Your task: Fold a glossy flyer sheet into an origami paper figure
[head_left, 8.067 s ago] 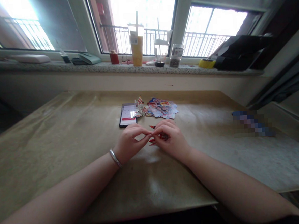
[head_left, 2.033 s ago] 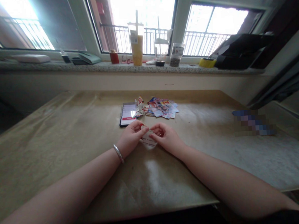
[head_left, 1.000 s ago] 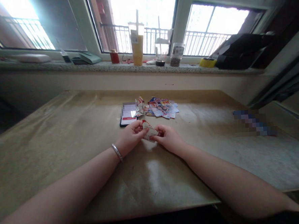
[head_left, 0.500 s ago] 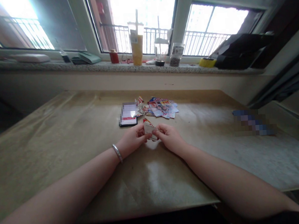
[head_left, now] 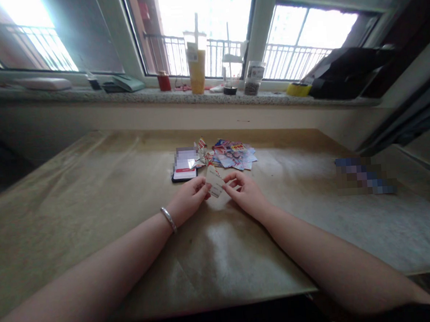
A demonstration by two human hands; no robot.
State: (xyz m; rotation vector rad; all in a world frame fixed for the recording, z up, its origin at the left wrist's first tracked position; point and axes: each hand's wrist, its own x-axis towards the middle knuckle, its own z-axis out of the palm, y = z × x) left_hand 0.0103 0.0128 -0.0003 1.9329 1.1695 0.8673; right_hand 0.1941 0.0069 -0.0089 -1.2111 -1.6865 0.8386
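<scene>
A small piece of folded printed paper [head_left: 214, 181], whitish with a bit of red and yellow at its top edge, is held up over the table at the centre. My left hand [head_left: 192, 195] pinches its left side between thumb and fingers and wears a silver bangle [head_left: 168, 220]. At the paper's right corner, my right hand [head_left: 245, 192] has its thumb and forefinger on the edge. Just beyond the hands lie a phone [head_left: 185, 168] with its screen lit, some folded paper pieces [head_left: 202, 154] and a fanned pile of colourful printed sheets [head_left: 234, 155].
A blurred blue item [head_left: 363, 175] lies on the right of the table [head_left: 104, 206]. Along the windowsill [head_left: 141, 96] stand a tall cup of yellow drink [head_left: 197, 70], a clear cup [head_left: 230, 75], a small jar [head_left: 255, 78], yellow tape [head_left: 298, 89] and a black bag [head_left: 348, 75].
The paper has been turned so a flatter, pale printed face shows. My right hand has drawn slightly right, its fingers now only at the paper's edge.
</scene>
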